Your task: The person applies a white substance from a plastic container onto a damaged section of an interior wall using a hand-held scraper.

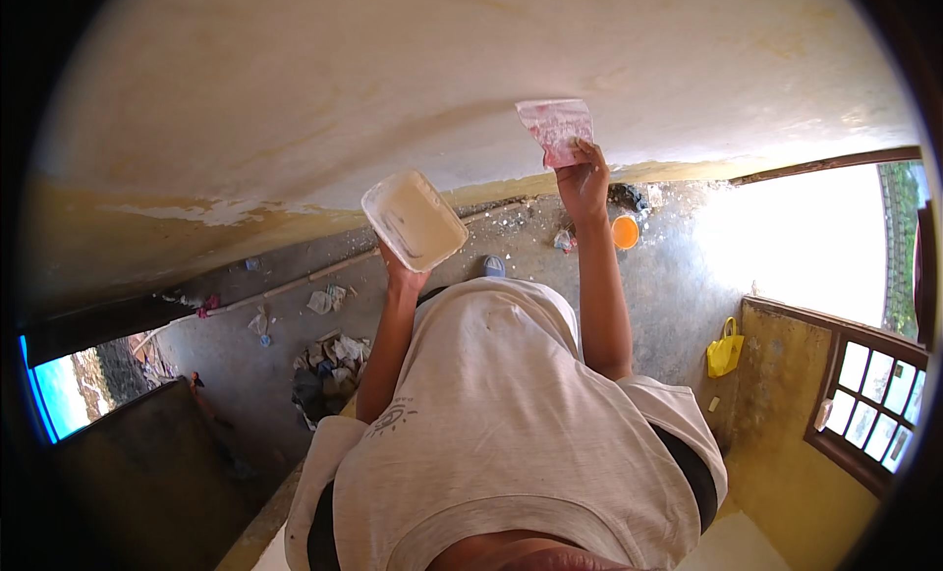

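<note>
A pale rectangular tub [422, 222] with rounded corners rests in my left hand [401, 273], which grips it from below and behind. Whitish paste coats its inside, with a darker streak near one side. My right hand [586, 183] is raised and pinches a thin reddish-pink sheet scraper [556, 129] smeared with white. The scraper's far edge is close to the whitish wall [393, 80]; I cannot tell whether it touches. Lower down, the wall is yellow with a ragged white patch.
On the grey floor stand an orange bucket [626, 232] and a yellow bag [725, 349]. A heap of crumpled scraps [339, 367] lies at left, near a long pole [324, 273] along the wall. A bright doorway [815, 237] and a barred window [877, 399] are at right.
</note>
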